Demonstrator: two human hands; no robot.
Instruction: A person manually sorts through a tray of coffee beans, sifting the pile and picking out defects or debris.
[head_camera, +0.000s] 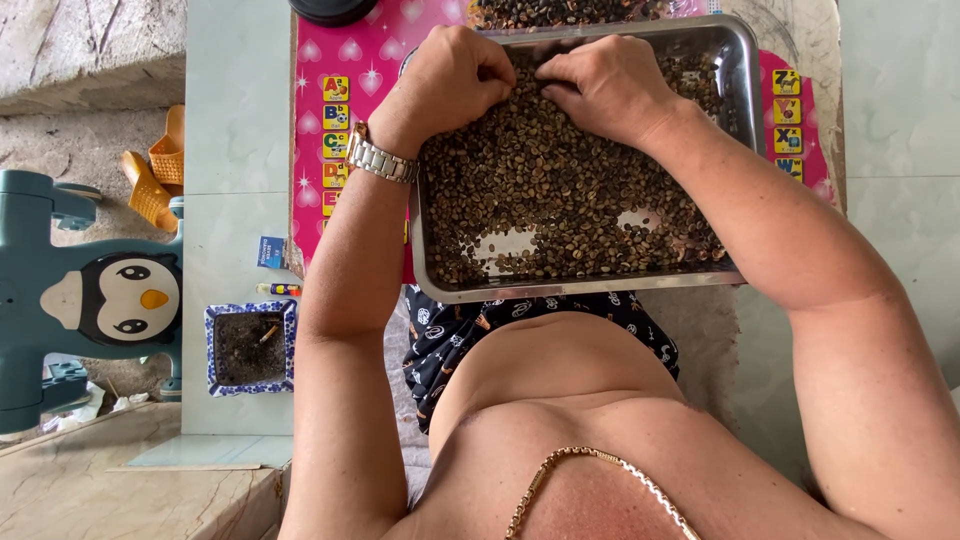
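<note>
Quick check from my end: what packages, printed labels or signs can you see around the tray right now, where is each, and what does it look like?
Pink alphabet mat under the steel tray: pink plastic with pale hearts.
Left tile column: small yellow picture squares down the mat's left edge.
Right tile column: matching yellow squares beyond the tray's right rim.
Small blue packet: flat, blue and white, on the pale floor left of the mat.
Small yellow tube: lying just below the packet.

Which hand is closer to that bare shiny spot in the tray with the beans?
The right hand, probably. Both hands rest in the beans at the far end of the metal tray, but the larger bare patch lies nearer the middle, and a smaller one sits on the right.
</note>
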